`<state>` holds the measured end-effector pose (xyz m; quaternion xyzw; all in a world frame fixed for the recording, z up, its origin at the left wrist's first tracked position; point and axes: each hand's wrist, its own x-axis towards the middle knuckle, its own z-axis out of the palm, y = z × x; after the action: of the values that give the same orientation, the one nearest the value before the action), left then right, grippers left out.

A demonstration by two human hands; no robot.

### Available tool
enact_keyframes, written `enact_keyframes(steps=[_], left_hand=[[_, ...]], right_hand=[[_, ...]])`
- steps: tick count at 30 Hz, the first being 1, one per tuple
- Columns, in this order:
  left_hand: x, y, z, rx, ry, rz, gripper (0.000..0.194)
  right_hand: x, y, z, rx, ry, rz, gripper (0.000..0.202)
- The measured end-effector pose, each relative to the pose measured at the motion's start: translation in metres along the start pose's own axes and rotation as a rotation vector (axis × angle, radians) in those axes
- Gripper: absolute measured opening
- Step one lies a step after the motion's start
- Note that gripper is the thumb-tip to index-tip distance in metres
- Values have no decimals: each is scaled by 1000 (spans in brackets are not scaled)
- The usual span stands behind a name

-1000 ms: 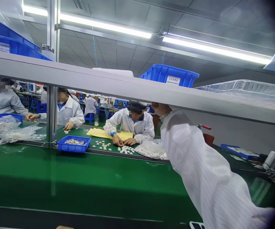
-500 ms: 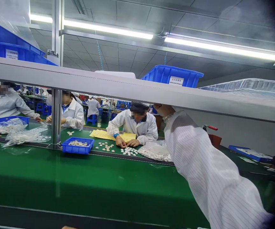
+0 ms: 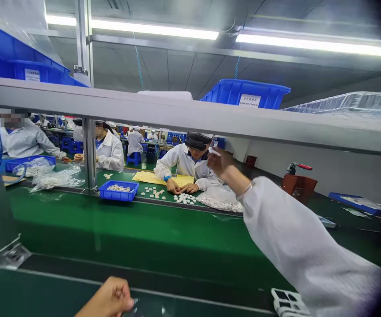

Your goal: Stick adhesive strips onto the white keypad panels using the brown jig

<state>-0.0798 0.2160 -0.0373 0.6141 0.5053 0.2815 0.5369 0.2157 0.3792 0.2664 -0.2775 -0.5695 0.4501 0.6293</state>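
Observation:
My right hand (image 3: 221, 165) is raised in front of the shelf beam (image 3: 190, 115), its fingers pinched on a small white piece (image 3: 214, 149). A white sleeve covers that arm. At the bottom of the view, my left hand (image 3: 113, 295) has its fingers curled together over the dark green work surface. A small clear glint shows at its fingertips, too small to make out. A white tray with dark openings (image 3: 287, 301) lies at the lower right, below my right sleeve.
Beyond the green belt (image 3: 164, 237), a person (image 3: 190, 165) handles small white parts. A blue bin (image 3: 118, 190) stands near a metal post (image 3: 89, 154). Another blue bin (image 3: 246, 93) sits on the shelf. A red-handled clamp (image 3: 298, 176) stands at the right.
My right hand has come down from behind the shelf beam, and a white piece now shows in its fingers. My left hand has come into view. The view has tilted down slightly and shifted left.

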Motion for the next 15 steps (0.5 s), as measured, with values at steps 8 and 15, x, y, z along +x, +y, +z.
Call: enact_keyframes(steps=[8, 15], left_hand=[[-17, 9, -2, -24, 53, 33, 34], [-31, 20, 10, -20, 59, 42, 31]], right_hand=[[-253, 101, 23, -815, -882, 370, 53], [-276, 161, 21, -880, -732, 395, 36]])
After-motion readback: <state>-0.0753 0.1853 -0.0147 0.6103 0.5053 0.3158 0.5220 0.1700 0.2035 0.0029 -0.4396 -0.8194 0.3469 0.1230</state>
